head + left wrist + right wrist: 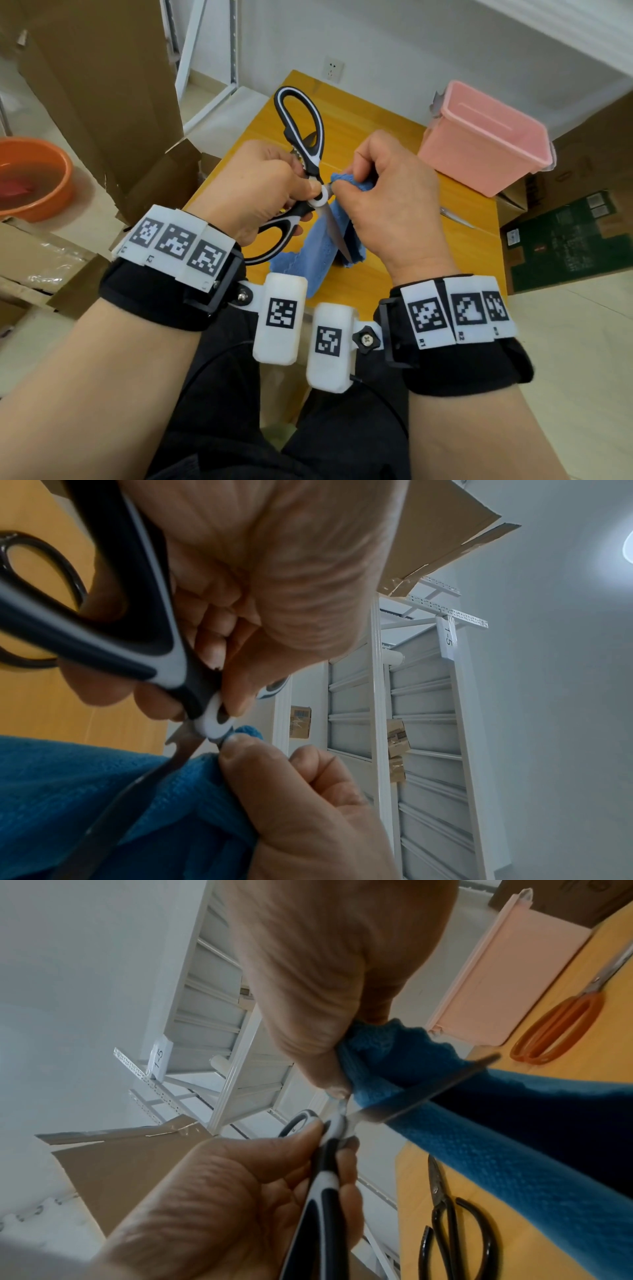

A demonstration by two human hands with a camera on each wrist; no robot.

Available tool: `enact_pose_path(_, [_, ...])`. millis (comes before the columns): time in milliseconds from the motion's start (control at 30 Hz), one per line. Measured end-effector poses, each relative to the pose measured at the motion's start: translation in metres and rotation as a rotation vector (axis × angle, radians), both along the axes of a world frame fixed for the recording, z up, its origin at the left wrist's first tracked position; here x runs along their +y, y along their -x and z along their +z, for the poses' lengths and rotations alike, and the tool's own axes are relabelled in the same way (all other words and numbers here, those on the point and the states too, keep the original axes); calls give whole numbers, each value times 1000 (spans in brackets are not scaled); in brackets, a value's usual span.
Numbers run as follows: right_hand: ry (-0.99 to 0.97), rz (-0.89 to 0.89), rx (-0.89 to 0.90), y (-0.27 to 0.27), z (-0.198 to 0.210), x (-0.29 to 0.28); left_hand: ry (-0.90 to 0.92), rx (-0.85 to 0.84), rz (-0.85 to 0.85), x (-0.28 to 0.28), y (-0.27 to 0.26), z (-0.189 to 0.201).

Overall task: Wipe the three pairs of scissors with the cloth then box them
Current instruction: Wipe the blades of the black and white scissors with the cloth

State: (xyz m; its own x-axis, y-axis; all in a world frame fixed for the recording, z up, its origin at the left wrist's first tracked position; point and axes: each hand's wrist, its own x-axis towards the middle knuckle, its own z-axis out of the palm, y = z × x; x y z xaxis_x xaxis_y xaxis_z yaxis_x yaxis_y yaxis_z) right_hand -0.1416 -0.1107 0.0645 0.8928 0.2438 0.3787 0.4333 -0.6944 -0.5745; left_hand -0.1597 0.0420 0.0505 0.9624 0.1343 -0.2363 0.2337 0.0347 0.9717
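In the middle of the head view, the left hand point(253, 185) holds the black and white scissors point(305, 144) by the lower handle, thumb pressed near the white round pin. The scissors are wide open, one handle pointing up, one blade pointing down. The right hand point(387, 195) pinches the blue cloth point(318, 260) around that blade, close to the pin.

The scissors look hard, stiff and a bit heavy. The blade is sharp and smooth, so it is safest to hold the chunky handles and keep cloth between fingers and edge. The cloth is soft and floppy and hangs down to the worktop point(394, 274).

The pink box point(479, 144) sits at the upper right. Its inside is hidden. The orange scissors point(561, 1026) and black scissors point(455, 1229) lie on the worktop in the right wrist view. In the head view they are mostly hidden.
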Motion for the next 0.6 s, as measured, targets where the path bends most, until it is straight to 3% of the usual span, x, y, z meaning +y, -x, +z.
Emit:
enact_pose_path(300, [-33, -77, -34, -2, 0, 0, 16, -3, -17, 0, -3, 2])
enact_pose_path(467, [24, 24, 13, 1, 3, 4, 14, 29, -12, 4, -2, 0])
enact_pose_path(600, [-17, -8, 15, -2, 1, 4, 32, 29, -11, 3, -4, 1])
